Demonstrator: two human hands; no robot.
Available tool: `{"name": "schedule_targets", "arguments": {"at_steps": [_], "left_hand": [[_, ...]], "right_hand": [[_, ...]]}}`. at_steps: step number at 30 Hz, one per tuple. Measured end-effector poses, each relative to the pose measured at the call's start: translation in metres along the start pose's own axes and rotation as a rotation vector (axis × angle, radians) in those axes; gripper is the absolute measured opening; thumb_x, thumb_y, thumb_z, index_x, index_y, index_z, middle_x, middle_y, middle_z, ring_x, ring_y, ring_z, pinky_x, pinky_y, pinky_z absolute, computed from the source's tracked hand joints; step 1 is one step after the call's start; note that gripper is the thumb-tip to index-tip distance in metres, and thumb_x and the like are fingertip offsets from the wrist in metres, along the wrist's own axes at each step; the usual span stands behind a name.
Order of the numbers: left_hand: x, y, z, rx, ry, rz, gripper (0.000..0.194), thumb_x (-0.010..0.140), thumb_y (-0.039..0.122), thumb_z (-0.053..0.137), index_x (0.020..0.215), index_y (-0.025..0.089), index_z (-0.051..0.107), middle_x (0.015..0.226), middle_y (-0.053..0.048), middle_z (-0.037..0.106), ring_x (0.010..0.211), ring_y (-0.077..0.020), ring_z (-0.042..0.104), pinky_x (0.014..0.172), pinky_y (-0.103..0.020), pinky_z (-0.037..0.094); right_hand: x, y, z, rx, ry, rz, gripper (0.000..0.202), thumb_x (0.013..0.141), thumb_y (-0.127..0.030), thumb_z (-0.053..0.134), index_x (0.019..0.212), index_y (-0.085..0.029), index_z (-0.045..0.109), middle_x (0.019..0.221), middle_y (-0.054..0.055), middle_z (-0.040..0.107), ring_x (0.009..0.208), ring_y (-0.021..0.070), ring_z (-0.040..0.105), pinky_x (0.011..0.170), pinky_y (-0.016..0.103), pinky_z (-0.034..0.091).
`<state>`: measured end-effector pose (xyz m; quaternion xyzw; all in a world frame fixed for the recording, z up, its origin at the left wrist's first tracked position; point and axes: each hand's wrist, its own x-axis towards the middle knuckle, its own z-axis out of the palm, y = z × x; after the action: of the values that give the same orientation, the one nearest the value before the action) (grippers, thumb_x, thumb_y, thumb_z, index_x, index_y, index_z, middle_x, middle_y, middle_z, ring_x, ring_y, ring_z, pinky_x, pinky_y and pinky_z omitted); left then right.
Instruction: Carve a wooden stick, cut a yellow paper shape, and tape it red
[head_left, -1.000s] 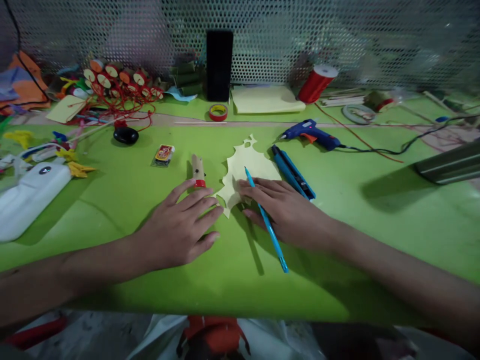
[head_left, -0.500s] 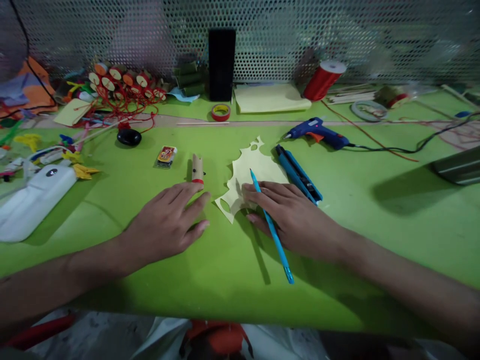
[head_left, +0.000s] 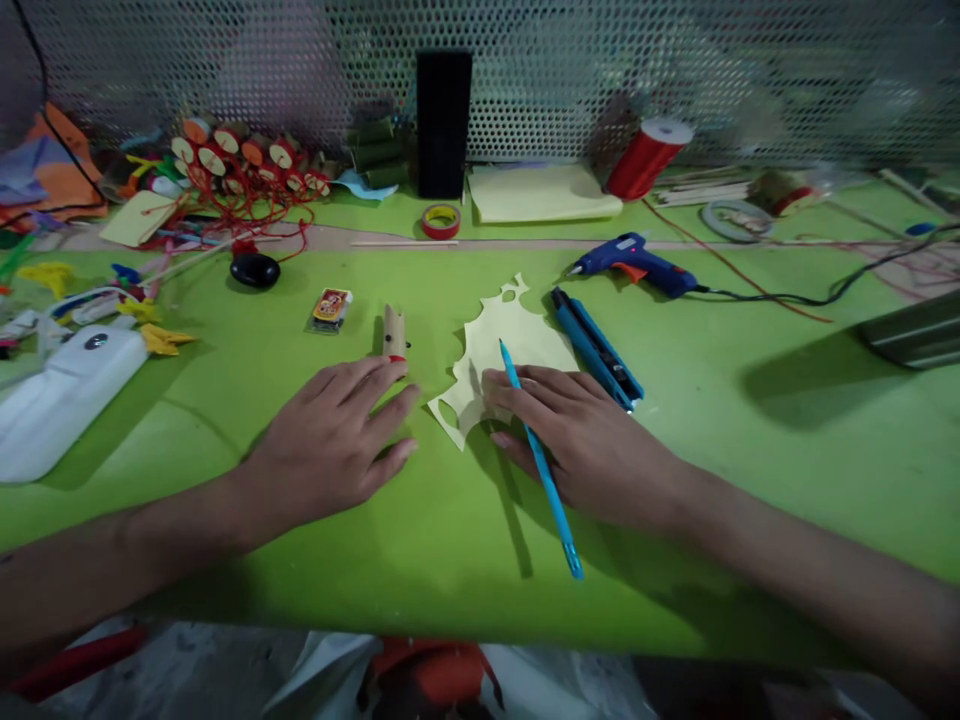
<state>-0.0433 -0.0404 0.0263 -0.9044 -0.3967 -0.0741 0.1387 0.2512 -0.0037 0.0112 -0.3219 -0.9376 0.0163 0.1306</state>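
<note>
My left hand (head_left: pixel 334 435) rests on the green table, palm down, fingers apart and holding nothing. Its fingertips meet the red-banded lower end of a small bamboo tube (head_left: pixel 394 332) with dark dots on its sides. Between the fingers of my right hand (head_left: pixel 581 435) a blue pencil (head_left: pixel 551 485) is held, its tip pointing away and its other end toward me. That hand lies over the near part of a pale yellow paper sheet (head_left: pixel 499 335) with scalloped, cut-out edges. Just right of the paper is a blue box cutter (head_left: pixel 598 345).
A blue hot glue gun (head_left: pixel 634 264) lies beyond the cutter, its cord running right. Farther back are red tape (head_left: pixel 441 222), a black upright block (head_left: pixel 443 125), folded paper (head_left: pixel 544 195) and a red spool (head_left: pixel 649 160). A small card-like box (head_left: pixel 331 308) and white device (head_left: pixel 71 405) lie left.
Both hands stay nearly where they were. The pencil's rear end has dipped slightly toward me, and the view has shifted a little.
</note>
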Motion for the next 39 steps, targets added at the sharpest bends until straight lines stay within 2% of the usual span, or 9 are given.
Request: {"name": "schedule_targets", "arguments": {"at_steps": [6, 12, 18, 21, 24, 27, 31, 35, 39], "left_hand": [[-0.002, 0.007, 0.002, -0.190, 0.076, 0.197, 0.034, 0.105, 0.024, 0.058, 0.137, 0.014, 0.066, 0.138, -0.011, 0.074, 0.127, -0.0290, 0.068, 0.109, -0.046, 0.054], [-0.004, 0.012, 0.009, -0.317, 0.057, 0.170, 0.037, 0.105, 0.029, 0.057, 0.137, 0.012, 0.066, 0.140, -0.017, 0.071, 0.127, -0.0309, 0.069, 0.111, -0.048, 0.057], [-0.004, 0.010, 0.010, -0.341, 0.086, 0.187, 0.029, 0.105, 0.028, 0.057, 0.126, 0.009, 0.067, 0.133, -0.020, 0.071, 0.122, -0.0309, 0.070, 0.107, -0.046, 0.059], [-0.003, 0.009, 0.008, -0.339, 0.096, 0.190, 0.027, 0.105, 0.029, 0.058, 0.122, 0.010, 0.068, 0.123, -0.018, 0.073, 0.115, -0.0305, 0.072, 0.103, -0.047, 0.061], [-0.002, 0.009, 0.008, -0.309, 0.087, 0.187, 0.024, 0.106, 0.029, 0.056, 0.115, 0.011, 0.069, 0.121, -0.019, 0.073, 0.117, -0.0319, 0.071, 0.103, -0.049, 0.060], [-0.001, 0.008, 0.008, -0.303, 0.059, 0.183, 0.026, 0.107, 0.029, 0.053, 0.109, 0.010, 0.069, 0.124, -0.020, 0.075, 0.122, -0.0320, 0.070, 0.111, -0.049, 0.058], [-0.002, 0.007, 0.006, -0.271, 0.056, 0.180, 0.029, 0.108, 0.030, 0.051, 0.117, 0.009, 0.070, 0.125, -0.017, 0.077, 0.123, -0.0334, 0.071, 0.111, -0.050, 0.058], [-0.004, 0.004, 0.003, -0.231, 0.034, 0.192, 0.035, 0.108, 0.031, 0.052, 0.137, 0.016, 0.067, 0.138, -0.012, 0.075, 0.127, -0.0337, 0.070, 0.108, -0.052, 0.058], [-0.003, -0.003, 0.001, -0.208, 0.012, 0.263, 0.031, 0.109, 0.031, 0.053, 0.129, 0.018, 0.072, 0.133, -0.009, 0.078, 0.127, -0.0316, 0.070, 0.107, -0.048, 0.058]], "right_hand": [[-0.004, -0.016, -0.002, 0.039, -0.013, 0.020, 0.042, 0.107, -0.026, 0.051, 0.142, -0.006, 0.060, 0.138, 0.020, 0.073, 0.129, 0.0408, 0.066, 0.097, 0.058, 0.059], [-0.010, -0.027, -0.013, 0.082, -0.003, 0.022, 0.038, 0.106, -0.032, 0.055, 0.131, -0.005, 0.067, 0.126, 0.021, 0.077, 0.118, 0.0418, 0.070, 0.089, 0.058, 0.062], [0.008, -0.020, -0.040, 0.464, 0.249, 0.054, 0.040, 0.115, -0.036, 0.041, 0.121, -0.015, 0.075, 0.112, 0.011, 0.082, 0.094, 0.0200, 0.076, 0.079, 0.033, 0.060], [0.026, -0.024, -0.044, 0.700, 0.255, 0.174, 0.037, 0.111, -0.043, 0.053, 0.098, -0.020, 0.079, 0.093, 0.005, 0.082, 0.075, 0.0139, 0.073, 0.061, 0.025, 0.054], [0.041, -0.026, -0.036, 0.984, 0.202, 0.324, 0.048, 0.105, -0.056, 0.059, 0.077, -0.021, 0.076, 0.060, 0.000, 0.068, 0.053, 0.0115, 0.063, 0.047, 0.025, 0.047], [0.050, -0.021, -0.019, 1.192, 0.111, 0.365, 0.051, 0.102, -0.064, 0.060, 0.087, -0.020, 0.080, 0.064, 0.002, 0.071, 0.056, 0.0135, 0.068, 0.048, 0.025, 0.051], [0.052, -0.009, 0.001, 1.260, 0.091, 0.406, 0.057, 0.096, -0.068, 0.068, 0.071, -0.018, 0.077, 0.061, 0.004, 0.070, 0.050, 0.0111, 0.063, 0.045, 0.022, 0.050], [0.052, -0.006, 0.010, 1.285, 0.159, 0.528, 0.055, 0.088, -0.071, 0.075, 0.072, -0.018, 0.071, 0.057, 0.000, 0.067, 0.044, 0.0096, 0.059, 0.041, 0.020, 0.049], [0.051, -0.011, 0.011, 1.229, 0.230, 0.495, 0.055, 0.083, -0.063, 0.084, 0.061, -0.019, 0.060, 0.052, -0.002, 0.064, 0.040, 0.0073, 0.056, 0.038, 0.017, 0.045]]}}
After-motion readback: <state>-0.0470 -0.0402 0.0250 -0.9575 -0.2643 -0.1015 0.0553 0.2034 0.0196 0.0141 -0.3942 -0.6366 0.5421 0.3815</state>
